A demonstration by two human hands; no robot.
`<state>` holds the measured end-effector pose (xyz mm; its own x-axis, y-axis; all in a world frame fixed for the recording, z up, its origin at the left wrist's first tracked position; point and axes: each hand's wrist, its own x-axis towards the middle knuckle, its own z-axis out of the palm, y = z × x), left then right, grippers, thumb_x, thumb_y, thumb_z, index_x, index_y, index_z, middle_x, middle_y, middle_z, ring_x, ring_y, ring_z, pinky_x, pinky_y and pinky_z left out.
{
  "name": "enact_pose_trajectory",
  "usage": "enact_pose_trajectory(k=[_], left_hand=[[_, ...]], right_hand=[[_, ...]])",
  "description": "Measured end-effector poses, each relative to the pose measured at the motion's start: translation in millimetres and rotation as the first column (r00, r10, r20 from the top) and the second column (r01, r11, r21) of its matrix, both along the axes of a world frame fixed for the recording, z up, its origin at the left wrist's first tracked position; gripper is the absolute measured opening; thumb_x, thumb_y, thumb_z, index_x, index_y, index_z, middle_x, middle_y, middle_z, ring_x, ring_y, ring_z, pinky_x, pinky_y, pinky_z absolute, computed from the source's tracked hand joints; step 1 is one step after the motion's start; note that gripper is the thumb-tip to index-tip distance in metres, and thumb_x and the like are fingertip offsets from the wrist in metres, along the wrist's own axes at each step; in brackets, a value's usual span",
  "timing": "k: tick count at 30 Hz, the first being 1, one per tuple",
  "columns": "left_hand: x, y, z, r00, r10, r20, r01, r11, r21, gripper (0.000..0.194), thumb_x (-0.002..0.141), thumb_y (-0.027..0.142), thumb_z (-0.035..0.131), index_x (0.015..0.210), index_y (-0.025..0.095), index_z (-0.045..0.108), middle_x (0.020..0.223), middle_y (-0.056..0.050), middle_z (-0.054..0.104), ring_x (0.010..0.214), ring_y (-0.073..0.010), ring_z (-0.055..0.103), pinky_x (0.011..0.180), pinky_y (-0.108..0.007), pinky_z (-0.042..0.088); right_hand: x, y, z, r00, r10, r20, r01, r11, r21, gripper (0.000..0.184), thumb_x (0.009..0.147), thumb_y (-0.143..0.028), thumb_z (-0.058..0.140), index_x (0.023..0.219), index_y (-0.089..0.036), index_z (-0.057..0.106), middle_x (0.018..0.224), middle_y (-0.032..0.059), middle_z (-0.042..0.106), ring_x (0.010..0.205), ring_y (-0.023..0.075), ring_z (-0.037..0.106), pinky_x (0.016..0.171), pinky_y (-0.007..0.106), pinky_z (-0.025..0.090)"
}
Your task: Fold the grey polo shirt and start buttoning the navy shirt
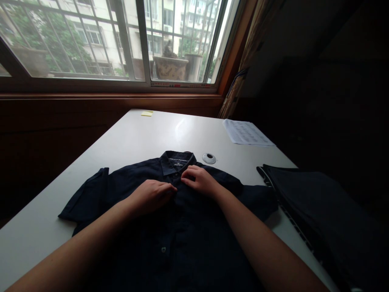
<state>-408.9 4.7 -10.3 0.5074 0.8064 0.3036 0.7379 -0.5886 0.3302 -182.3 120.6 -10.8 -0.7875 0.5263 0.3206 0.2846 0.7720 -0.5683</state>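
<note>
A dark navy short-sleeved shirt point(133, 174) lies front side up, its collar pointing toward the window. My left hand point(156, 195) is closed at the front placket just below the collar, fingertips pinched on the cloth. Close by on the other side of the placket, my right hand point(199, 179) has thumb and fingers brought together on the fabric beside the collar opening. A small button point(163, 250) shows lower down the front. Whether a button is between my fingers I cannot tell. The shirt's lower part runs out of view in shadow.
The shirt rests on a white table point(115, 142). Dark folded cloth point(310, 202) lies at the right edge. Printed sheets point(247, 133), a round cable-hole cover point(209, 158) and a yellow sticky note point(147, 114) are farther back. Beyond stands a barred window point(146, 40).
</note>
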Motion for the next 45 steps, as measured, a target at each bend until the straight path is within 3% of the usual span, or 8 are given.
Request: enact_pose_trajectory(k=[11,22,32,39,45], left_hand=[[0.7,3.5,-5.8,0.997,0.067,-0.022,-0.066,0.995,0.075,0.018,0.098,0.031,0.057,0.106,0.023,0.07,0.096,-0.001,0.077,0.081,-0.0177,0.073,0.072,-0.025,0.052],[3.9,1.7,-9.1,0.986,0.122,-0.116,-0.091,0.966,0.243,0.01,0.097,0.026,0.058,0.098,0.023,0.068,0.08,0.002,0.073,0.067,-0.0168,0.068,0.064,-0.029,0.046],[2.2,2.2,-7.2,0.996,0.022,-0.088,0.002,0.965,0.263,0.015,0.099,0.024,0.053,0.101,0.021,0.067,0.079,0.001,0.073,0.067,-0.0143,0.066,0.065,-0.028,0.046],[2.7,3.5,-9.0,0.992,0.085,-0.095,-0.056,0.959,0.278,0.019,0.101,0.026,0.05,0.098,0.021,0.068,0.077,0.0,0.073,0.066,-0.0156,0.068,0.064,-0.029,0.045],[1.2,3.6,-9.0,0.991,0.069,-0.115,-0.04,0.97,0.24,0.014,0.099,0.026,0.055,0.101,0.022,0.068,0.079,0.001,0.073,0.068,-0.0155,0.067,0.065,-0.028,0.046]], right_hand=[[0.5,-0.6,-0.6,1.0,-0.006,0.002,0.006,1.0,-0.002,0.003,0.088,-0.022,0.068,0.089,-0.021,0.07,0.087,0.0028,0.065,0.086,0.018,0.06,0.078,0.03,0.049],[0.6,0.6,-1.7,1.0,0.006,-0.003,-0.006,1.0,0.007,0.003,0.089,-0.022,0.067,0.089,-0.021,0.07,0.087,0.0031,0.064,0.085,0.0182,0.06,0.078,0.031,0.049],[0.4,0.9,-2.1,1.0,0.001,-0.004,-0.001,1.0,0.011,0.003,0.088,-0.021,0.067,0.089,-0.021,0.07,0.087,0.0029,0.065,0.085,0.018,0.06,0.077,0.03,0.049],[0.6,0.7,-2.2,1.0,-0.001,-0.003,0.001,1.0,0.007,0.003,0.089,-0.022,0.067,0.089,-0.021,0.07,0.087,0.0028,0.065,0.086,0.018,0.06,0.078,0.03,0.049],[0.2,0.6,-3.2,1.0,-0.002,-0.006,0.002,1.0,0.009,0.002,0.089,-0.022,0.067,0.089,-0.021,0.07,0.087,0.0026,0.065,0.086,0.0178,0.06,0.078,0.03,0.049]])
